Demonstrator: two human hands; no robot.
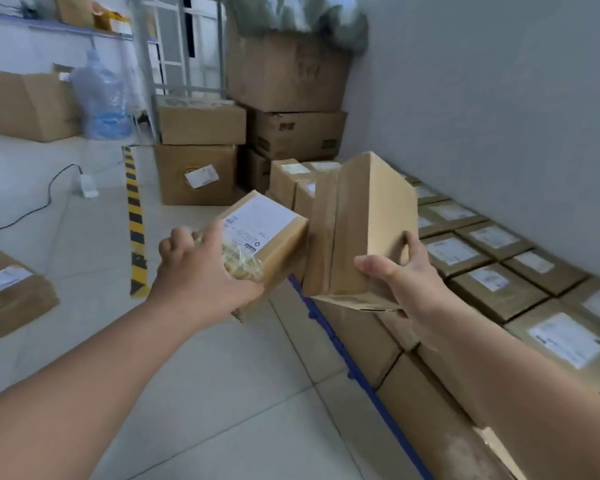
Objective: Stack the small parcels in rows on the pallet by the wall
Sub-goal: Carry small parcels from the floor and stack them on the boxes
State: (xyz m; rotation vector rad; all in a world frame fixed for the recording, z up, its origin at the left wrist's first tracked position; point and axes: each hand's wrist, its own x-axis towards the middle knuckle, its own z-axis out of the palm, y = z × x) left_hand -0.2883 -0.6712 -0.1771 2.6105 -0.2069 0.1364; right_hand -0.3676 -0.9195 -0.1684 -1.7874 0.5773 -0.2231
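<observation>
My left hand point(205, 268) grips a small brown parcel point(278, 244) with a white label facing up, held over the floor beside the pallet. My right hand point(406, 275) grips a second brown parcel point(361, 223), tilted with its plain taped side toward me, just above the pallet's near edge. The two parcels almost touch. The blue pallet point(329, 334) runs along the grey wall point(499, 98). It carries rows of labelled small parcels point(492, 282), at least two layers deep, and a taller stack of parcels point(291, 181) at its far end.
Large cardboard boxes point(284, 81) are stacked in the far corner, and two more point(198, 150) stand left of them. A yellow-black floor strip point(136, 220) runs away from me. One parcel point(11, 292) lies on the floor at left. A water bottle point(101, 95) and a cable point(49, 188) are farther back.
</observation>
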